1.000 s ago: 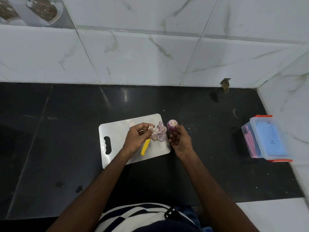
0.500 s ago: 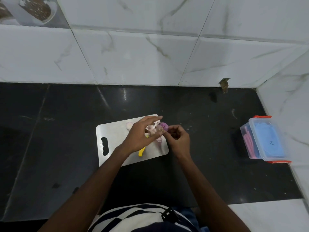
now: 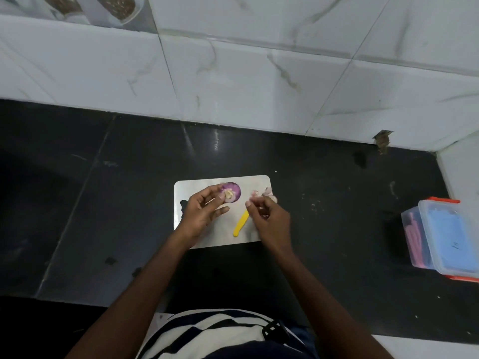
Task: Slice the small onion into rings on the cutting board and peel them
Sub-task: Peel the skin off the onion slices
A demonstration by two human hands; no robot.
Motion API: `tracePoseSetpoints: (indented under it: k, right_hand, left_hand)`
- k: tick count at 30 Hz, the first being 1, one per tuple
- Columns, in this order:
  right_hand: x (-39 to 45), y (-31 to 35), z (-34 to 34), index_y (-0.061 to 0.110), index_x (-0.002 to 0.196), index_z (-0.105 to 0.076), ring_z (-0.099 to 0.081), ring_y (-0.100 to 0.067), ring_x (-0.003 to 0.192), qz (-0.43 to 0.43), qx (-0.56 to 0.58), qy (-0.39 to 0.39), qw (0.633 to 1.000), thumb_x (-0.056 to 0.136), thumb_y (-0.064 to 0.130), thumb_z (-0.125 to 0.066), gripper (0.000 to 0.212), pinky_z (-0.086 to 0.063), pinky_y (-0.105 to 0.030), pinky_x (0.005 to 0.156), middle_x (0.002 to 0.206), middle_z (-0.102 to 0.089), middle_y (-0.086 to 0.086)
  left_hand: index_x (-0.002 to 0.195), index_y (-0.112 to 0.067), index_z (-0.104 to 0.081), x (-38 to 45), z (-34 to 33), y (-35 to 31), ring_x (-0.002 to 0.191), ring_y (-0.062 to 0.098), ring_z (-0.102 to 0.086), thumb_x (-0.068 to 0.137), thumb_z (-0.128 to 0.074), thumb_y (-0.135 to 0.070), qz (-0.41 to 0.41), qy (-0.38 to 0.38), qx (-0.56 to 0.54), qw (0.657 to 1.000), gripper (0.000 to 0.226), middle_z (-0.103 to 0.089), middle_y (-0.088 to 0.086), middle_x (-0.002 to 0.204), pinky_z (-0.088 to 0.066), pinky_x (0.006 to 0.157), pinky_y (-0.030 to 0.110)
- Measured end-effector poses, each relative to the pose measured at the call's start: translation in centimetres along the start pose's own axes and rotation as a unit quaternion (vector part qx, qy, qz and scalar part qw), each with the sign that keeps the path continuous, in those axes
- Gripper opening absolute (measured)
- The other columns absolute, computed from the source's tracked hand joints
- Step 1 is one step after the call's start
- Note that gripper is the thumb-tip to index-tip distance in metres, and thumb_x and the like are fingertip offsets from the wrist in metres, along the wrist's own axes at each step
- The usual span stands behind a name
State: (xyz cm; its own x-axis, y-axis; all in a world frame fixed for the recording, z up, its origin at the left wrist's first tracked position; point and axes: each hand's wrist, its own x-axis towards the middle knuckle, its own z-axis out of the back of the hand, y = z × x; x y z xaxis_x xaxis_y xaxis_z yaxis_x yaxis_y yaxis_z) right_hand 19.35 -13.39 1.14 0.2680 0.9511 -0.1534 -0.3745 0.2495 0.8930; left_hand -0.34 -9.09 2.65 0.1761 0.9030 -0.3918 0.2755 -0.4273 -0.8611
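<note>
A purple onion end piece (image 3: pixel 232 192) is pinched between the fingertips of my left hand (image 3: pixel 203 212), above the far part of the pale cutting board (image 3: pixel 190 186). To its right, my right hand (image 3: pixel 269 217) hovers over the board with its fingers curled. Whether it holds anything is blurred. Several small onion slices (image 3: pixel 268 192) lie at the board's far right corner, just beyond my right fingers. A knife with a yellow handle (image 3: pixel 240 225) lies on the board between my hands, its blade hidden under my right hand.
The board lies on a black counter (image 3: pixel 337 216) against a white marble-tiled wall (image 3: pixel 233 73). A clear plastic box with orange clips (image 3: pixel 445 237) stands at the right edge by the side wall. Jars (image 3: pixel 114 3) stand on a ledge at top left.
The onion end piece has passed from my right hand to my left hand, which has drawn back to the left. My right hand now sits near the slices.
</note>
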Motion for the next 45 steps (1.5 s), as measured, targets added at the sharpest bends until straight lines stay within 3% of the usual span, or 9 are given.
tracePoseSetpoints:
  k: [4, 11, 17, 22, 26, 30, 35, 42, 45]
  right_hand:
    - [0.0, -3.0, -2.4, 0.022, 0.092, -0.059, -0.067, -0.019, 0.086, 0.037, -0.296, 0.091, 0.950, 0.093, 0.044, -0.070, 0.024, -0.044, -0.029, 0.069, 0.086, -0.065, 0.005]
    - [1.8, -0.9, -5.1, 0.013, 0.123, -0.053, -0.067, -0.029, 0.106, -0.003, -0.346, 0.060, 0.936, 0.094, 0.043, -0.070, 0.045, -0.055, -0.040, 0.081, 0.115, -0.065, -0.008]
    - [1.2, -0.1, -4.7, 0.006, 0.129, -0.045, -0.066, -0.032, 0.104, -0.101, -0.249, 0.085, 0.959, 0.083, 0.019, -0.073, 0.055, -0.042, -0.029, 0.072, 0.112, -0.064, -0.011]
    - [-1.4, 1.0, -1.2, 0.018, 0.122, -0.059, -0.067, -0.007, 0.080, -0.124, -0.080, 0.112, 0.983, 0.092, 0.017, -0.070, 0.032, -0.046, -0.014, 0.066, 0.106, -0.071, 0.003]
    - [-2.8, 2.3, 1.2, 0.018, 0.114, -0.070, -0.070, -0.016, 0.081, -0.157, 0.135, 0.111, 0.972, 0.101, 0.005, -0.058, 0.022, -0.060, -0.028, 0.071, 0.101, -0.072, -0.008]
    - [-2.5, 2.8, 2.2, 0.021, 0.112, -0.070, -0.064, -0.013, 0.079, -0.087, 0.116, 0.091, 0.985, 0.103, 0.005, -0.052, 0.025, -0.050, -0.025, 0.071, 0.091, -0.071, -0.002]
    - [-2.2, 3.9, 2.0, 0.027, 0.110, -0.069, -0.049, -0.008, 0.067, -0.071, 0.146, 0.097, 0.982, 0.112, 0.035, -0.044, 0.026, -0.038, -0.025, 0.058, 0.079, -0.058, -0.001]
    - [-2.9, 5.1, 1.2, 0.012, 0.089, -0.059, -0.045, -0.015, 0.061, -0.053, 0.172, 0.101, 0.978, 0.108, 0.026, -0.042, 0.029, -0.034, -0.027, 0.052, 0.072, -0.053, -0.003]
    - [-3.3, 5.5, 0.5, 0.028, 0.084, -0.057, -0.041, -0.013, 0.060, 0.011, 0.120, 0.077, 0.990, 0.105, 0.029, -0.043, 0.025, -0.034, -0.032, 0.055, 0.066, -0.050, 0.006]
  left_hand:
    - [0.125, -0.012, -0.072, 0.0, 1.1, 0.3, 0.099, 0.013, -0.078, 0.107, -0.061, -0.010, 0.046, -0.049, -0.100, 0.993, 0.021, -0.076, 0.008, 0.119, -0.064, 0.072, 0.024]
    - [0.141, -0.007, -0.062, 0.1, 0.6, 0.7, 0.100, 0.029, -0.082, 0.108, -0.058, -0.008, 0.047, -0.038, -0.139, 0.988, 0.033, -0.075, 0.021, 0.128, -0.067, 0.080, 0.027]
    - [0.133, -0.008, -0.063, 0.1, 0.4, 0.5, 0.100, 0.028, -0.082, 0.110, -0.054, -0.014, 0.038, -0.027, -0.160, 0.986, 0.025, -0.077, 0.020, 0.124, -0.067, 0.082, 0.025]
    - [0.124, -0.013, -0.064, -0.2, 0.7, 0.8, 0.123, 0.033, -0.074, 0.095, -0.073, -0.017, -0.026, -0.031, -0.073, 0.997, 0.031, -0.076, 0.015, 0.132, -0.064, 0.097, 0.029]
    - [0.144, -0.018, -0.060, -0.3, 1.0, 0.6, 0.139, 0.024, -0.064, 0.092, -0.079, -0.007, -0.078, 0.002, 0.006, 0.997, 0.057, -0.067, 0.003, 0.147, -0.055, 0.112, 0.034]
    - [0.146, -0.018, -0.061, -0.4, 0.3, -0.1, 0.139, 0.018, -0.063, 0.088, -0.082, 0.005, -0.098, 0.030, 0.093, 0.990, 0.066, -0.068, -0.003, 0.147, -0.057, 0.110, 0.033]
    - [0.138, -0.015, -0.068, -0.9, -1.0, -1.0, 0.134, 0.018, -0.067, 0.085, -0.088, 0.000, -0.128, 0.027, 0.135, 0.982, 0.059, -0.073, -0.004, 0.137, -0.059, 0.106, 0.032]
    - [0.127, -0.017, -0.070, -2.0, -2.7, -1.9, 0.116, 0.013, -0.075, 0.086, -0.085, 0.003, -0.150, 0.003, 0.102, 0.983, 0.048, -0.079, -0.011, 0.120, -0.059, 0.094, 0.021]
    - [0.124, -0.032, -0.074, -2.5, -3.8, -2.0, 0.118, 0.011, -0.075, 0.087, -0.085, -0.011, -0.158, -0.012, 0.084, 0.984, 0.043, -0.079, -0.017, 0.122, -0.060, 0.094, 0.022]
